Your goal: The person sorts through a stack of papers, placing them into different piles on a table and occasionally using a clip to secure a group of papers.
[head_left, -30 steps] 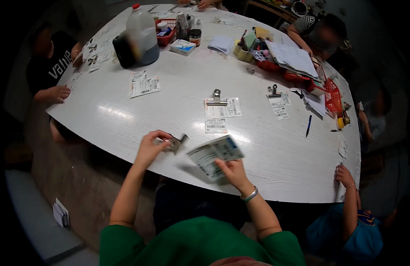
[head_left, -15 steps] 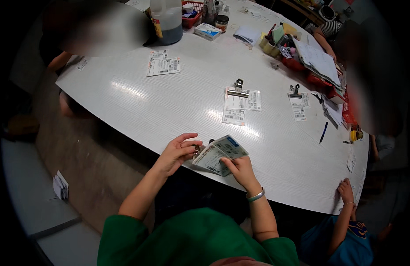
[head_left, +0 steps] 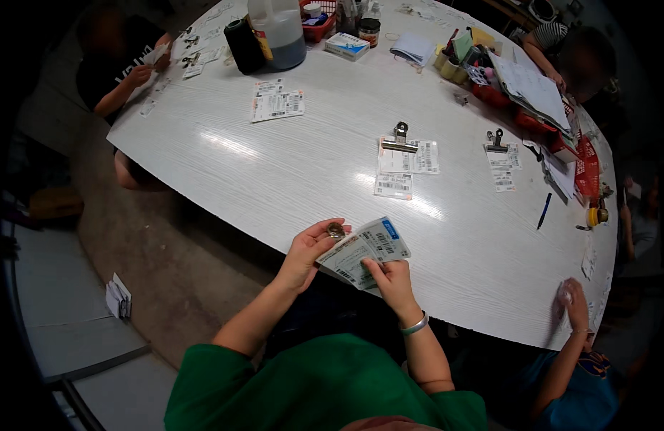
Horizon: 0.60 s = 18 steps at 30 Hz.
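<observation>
At the table's near edge my right hand (head_left: 391, 286) grips a small stack of printed label cards (head_left: 361, 251), its thumb pressed on top. The cards are fanned out, the upper one with a blue corner. Close against their left corner, my left hand (head_left: 307, 251) is closed, pinching a small round shiny metal piece (head_left: 335, 230). Whether it is part of a clip I cannot tell. Farther off, a bulldog clip (head_left: 399, 144) lies on another set of label cards (head_left: 394, 184).
Beyond are more labels (head_left: 278, 105), a second bulldog clip (head_left: 496, 142), a pen (head_left: 544, 210), a black thread cone (head_left: 244, 47), a large jug (head_left: 277, 36) and a red basket (head_left: 587, 169). Other people sit around the white table (head_left: 274, 172); one person's hand (head_left: 576, 302) is at right.
My left hand has turned, and its fingers now hold the round metal piece upright by the cards. The cards are tilted more toward me. The whole view has shifted slightly.
</observation>
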{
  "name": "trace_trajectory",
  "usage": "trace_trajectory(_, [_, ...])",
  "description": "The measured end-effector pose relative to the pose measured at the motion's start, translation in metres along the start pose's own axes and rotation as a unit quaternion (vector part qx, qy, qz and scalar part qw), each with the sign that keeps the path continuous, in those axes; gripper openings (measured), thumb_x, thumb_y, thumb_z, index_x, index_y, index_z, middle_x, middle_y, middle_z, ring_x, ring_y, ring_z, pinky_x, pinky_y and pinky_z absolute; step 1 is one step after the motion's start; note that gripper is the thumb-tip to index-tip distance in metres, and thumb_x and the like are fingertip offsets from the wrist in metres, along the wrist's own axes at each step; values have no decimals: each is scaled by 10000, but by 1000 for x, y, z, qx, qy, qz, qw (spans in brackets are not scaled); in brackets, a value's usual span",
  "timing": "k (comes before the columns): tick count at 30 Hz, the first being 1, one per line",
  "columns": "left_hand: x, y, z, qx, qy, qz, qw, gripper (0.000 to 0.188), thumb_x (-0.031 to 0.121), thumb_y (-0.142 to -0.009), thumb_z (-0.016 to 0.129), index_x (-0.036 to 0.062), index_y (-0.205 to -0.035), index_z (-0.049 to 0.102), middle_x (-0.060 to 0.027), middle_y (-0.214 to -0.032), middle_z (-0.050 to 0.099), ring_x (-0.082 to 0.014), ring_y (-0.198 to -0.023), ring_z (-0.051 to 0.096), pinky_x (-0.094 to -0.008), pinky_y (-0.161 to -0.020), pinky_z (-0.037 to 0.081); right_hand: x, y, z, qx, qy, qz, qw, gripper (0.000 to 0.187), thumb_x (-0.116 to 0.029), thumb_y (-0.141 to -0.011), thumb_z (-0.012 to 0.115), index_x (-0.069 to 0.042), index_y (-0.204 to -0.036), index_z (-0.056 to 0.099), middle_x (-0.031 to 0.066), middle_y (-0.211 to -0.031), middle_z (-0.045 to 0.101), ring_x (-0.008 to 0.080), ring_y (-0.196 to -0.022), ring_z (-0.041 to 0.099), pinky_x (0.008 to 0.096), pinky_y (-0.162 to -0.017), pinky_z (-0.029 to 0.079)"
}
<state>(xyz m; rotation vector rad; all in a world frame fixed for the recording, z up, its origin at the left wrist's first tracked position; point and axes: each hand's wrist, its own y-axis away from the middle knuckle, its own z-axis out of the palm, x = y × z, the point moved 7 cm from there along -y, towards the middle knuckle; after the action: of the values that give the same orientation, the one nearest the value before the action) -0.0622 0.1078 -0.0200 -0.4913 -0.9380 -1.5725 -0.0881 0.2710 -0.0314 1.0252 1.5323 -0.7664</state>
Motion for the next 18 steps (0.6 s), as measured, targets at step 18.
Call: trace_trajectory(18, [36, -15, 0, 41, -157, 78, 984, 230, 104, -884, 510, -32, -1052, 590, -124, -951, 651, -140, -845, 628, -257, -765, 511, -7, 10, -33, -15, -38, 105, 994, 294, -196, -838, 609, 94, -796, 631, 64, -590, 599, 66, -523, 495, 238, -468, 394])
